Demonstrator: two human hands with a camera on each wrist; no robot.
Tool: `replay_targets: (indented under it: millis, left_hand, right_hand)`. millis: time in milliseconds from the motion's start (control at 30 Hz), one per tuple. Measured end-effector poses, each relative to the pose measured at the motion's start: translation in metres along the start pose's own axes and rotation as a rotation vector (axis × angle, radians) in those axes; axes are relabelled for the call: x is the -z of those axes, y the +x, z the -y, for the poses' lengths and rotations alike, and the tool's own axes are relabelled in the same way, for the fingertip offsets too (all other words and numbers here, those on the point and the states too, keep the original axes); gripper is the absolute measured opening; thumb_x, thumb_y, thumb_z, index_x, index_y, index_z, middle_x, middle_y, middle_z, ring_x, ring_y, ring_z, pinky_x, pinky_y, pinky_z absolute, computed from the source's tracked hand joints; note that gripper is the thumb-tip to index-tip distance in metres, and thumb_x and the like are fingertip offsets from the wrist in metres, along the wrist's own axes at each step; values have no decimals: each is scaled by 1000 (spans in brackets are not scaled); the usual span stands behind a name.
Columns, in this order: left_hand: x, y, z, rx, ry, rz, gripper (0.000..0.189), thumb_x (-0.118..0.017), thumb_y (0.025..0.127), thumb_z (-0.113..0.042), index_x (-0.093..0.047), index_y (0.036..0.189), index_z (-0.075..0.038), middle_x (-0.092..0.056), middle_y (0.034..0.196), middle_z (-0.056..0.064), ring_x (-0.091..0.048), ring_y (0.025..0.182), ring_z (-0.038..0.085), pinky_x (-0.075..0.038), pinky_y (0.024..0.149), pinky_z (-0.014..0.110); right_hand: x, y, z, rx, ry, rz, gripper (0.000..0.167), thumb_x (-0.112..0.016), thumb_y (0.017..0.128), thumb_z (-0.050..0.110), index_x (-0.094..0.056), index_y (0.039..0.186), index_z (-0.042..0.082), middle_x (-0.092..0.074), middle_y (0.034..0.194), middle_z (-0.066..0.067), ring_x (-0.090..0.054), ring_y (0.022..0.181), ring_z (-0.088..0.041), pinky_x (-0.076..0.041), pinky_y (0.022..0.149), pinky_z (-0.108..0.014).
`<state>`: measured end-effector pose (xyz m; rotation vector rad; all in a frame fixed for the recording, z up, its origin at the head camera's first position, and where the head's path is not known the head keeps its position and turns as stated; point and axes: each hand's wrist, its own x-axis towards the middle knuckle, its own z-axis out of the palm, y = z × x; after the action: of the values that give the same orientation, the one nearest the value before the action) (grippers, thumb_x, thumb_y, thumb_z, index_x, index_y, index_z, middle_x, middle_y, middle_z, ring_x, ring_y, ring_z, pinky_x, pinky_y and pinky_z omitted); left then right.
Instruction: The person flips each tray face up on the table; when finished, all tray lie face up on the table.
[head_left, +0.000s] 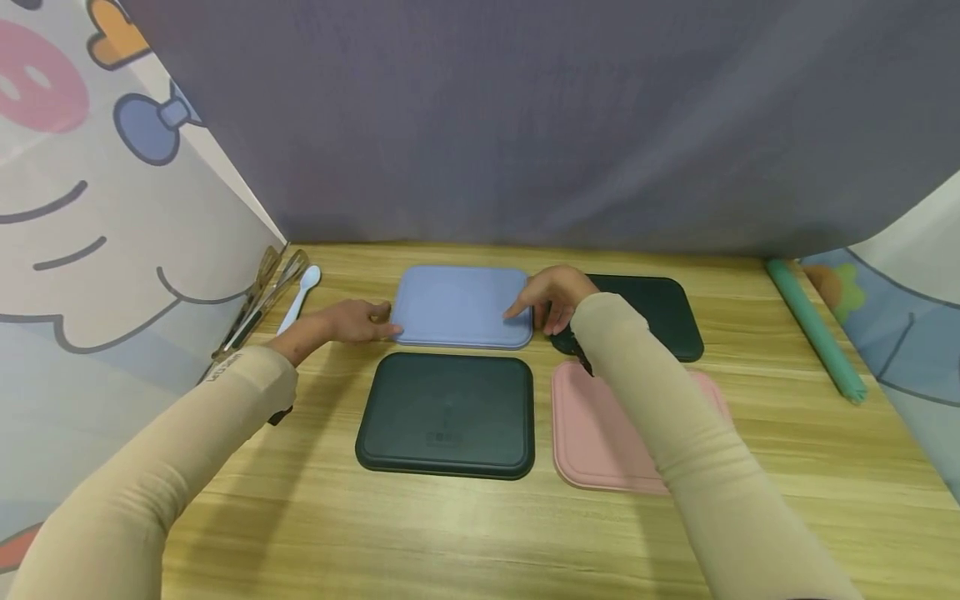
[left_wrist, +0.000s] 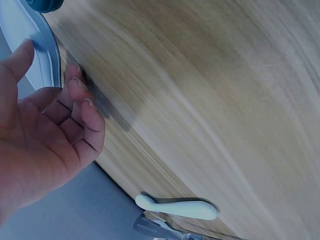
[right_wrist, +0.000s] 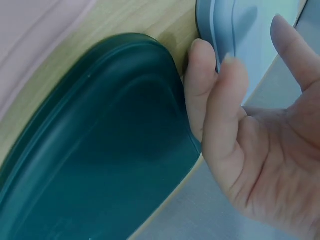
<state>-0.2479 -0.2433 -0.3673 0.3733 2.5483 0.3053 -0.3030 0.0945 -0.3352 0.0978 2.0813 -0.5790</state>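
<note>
A light-blue cutting board (head_left: 461, 304) with rounded corners and a grooved rim lies flat near the back of the table. At its left edge is my left hand (head_left: 356, 321), the thumb on the rim and the other fingers (left_wrist: 92, 117) loosely bent beside it. My right hand (head_left: 557, 296) is at the right edge, its fingertips in the narrow gap before a dark green cutting board (head_left: 648, 308). The right thumb (right_wrist: 295, 52) reaches over the blue surface, apparently above it. Neither hand visibly grips the board.
Nearer me lie another dark green board (head_left: 446, 417) and a pink board (head_left: 600, 425), partly covered by my right sleeve. A pale spoon (head_left: 302, 292) and a whisk (head_left: 292, 271) lie at the left edge. A green roll (head_left: 817, 333) lies at the right, and a grey curtain (head_left: 525, 125) hangs behind.
</note>
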Motion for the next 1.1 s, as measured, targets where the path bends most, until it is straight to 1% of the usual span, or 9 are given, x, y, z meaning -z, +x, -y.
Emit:
replay_targets:
  millis: [133, 367, 500, 633, 833, 900, 1000, 1067, 1100]
  left_hand:
    - [-1, 2, -1, 8, -10, 3, 79, -47, 103, -54, -18, 160, -8, -33, 158, 27, -33, 144, 48, -33, 114, 61]
    - [-3, 3, -1, 10, -10, -9, 79, -47, 103, -54, -18, 160, -10, -34, 157, 29, -35, 142, 49, -34, 113, 61]
    - [-5, 3, 0, 11, -38, -23, 78, -47, 102, -55, -19, 160, -11, -36, 155, 29, -37, 141, 49, -34, 113, 61]
    - [-7, 2, 1, 11, -69, -40, 76, -47, 103, -54, -20, 160, -11, -39, 154, 28, -38, 140, 48, -35, 112, 61]
    - [-9, 2, 2, 19, -117, -53, 76, -47, 103, -53, -19, 160, -11, -36, 157, 27, -33, 143, 49, -33, 113, 61]
    - [-10, 2, 2, 18, -140, -55, 77, -48, 103, -53, -20, 160, -10, -50, 147, 26, -43, 138, 46, -37, 111, 60]
    - [-10, 3, 3, 29, -233, -35, 78, -51, 102, -52, -19, 160, -13, -71, 101, 20, -65, 93, 35, -48, 95, 51]
    - [-10, 2, 5, 34, -304, -19, 79, -53, 101, -52, -18, 161, -14, -61, 70, 9, -52, 63, 22, -48, 80, 42]
    - [-10, 2, 5, 37, -339, -10, 79, -54, 101, -51, -17, 161, -15, -53, 63, 4, -43, 58, 17, -45, 74, 39]
  right_hand:
    - [0, 4, -1, -4, 53, 18, 66, -69, 93, 47, -56, 131, -5, -61, 128, -21, -67, 79, -17, -57, 85, -31]
    - [1, 12, -4, 12, 99, 15, 60, -68, 96, 35, -53, 136, -6, -61, 130, -23, -72, 81, -19, -59, 77, -28]
    - [0, 16, -5, 13, 172, 11, 80, -67, 97, 26, -21, 160, 6, -58, 134, -26, -72, 87, -25, -60, 83, -32]
    - [-2, 19, -4, 14, 258, 11, 101, -66, 98, 18, 12, 161, 25, -55, 139, -29, -73, 88, -28, -59, 85, -35]
    - [-3, 20, -6, 31, 305, 31, 98, -61, 100, 13, 16, 160, 25, -52, 140, -33, -74, 85, -28, -60, 83, -35]
    - [-4, 21, -6, 52, 298, 43, 96, -58, 101, 11, 17, 160, 23, -50, 141, -35, -74, 86, -29, -60, 83, -35]
    - [-5, 21, -7, 85, 293, 62, 94, -54, 103, 10, 20, 159, 20, -45, 143, -37, -73, 90, -31, -60, 83, -35]
    - [-5, 22, -7, 97, 298, 74, 94, -53, 104, 9, 23, 159, 20, -41, 145, -38, -72, 93, -33, -60, 83, -35]
    - [-5, 22, -7, 98, 305, 76, 94, -52, 104, 9, 23, 158, 20, -40, 146, -38, -71, 95, -33, -60, 84, -35]
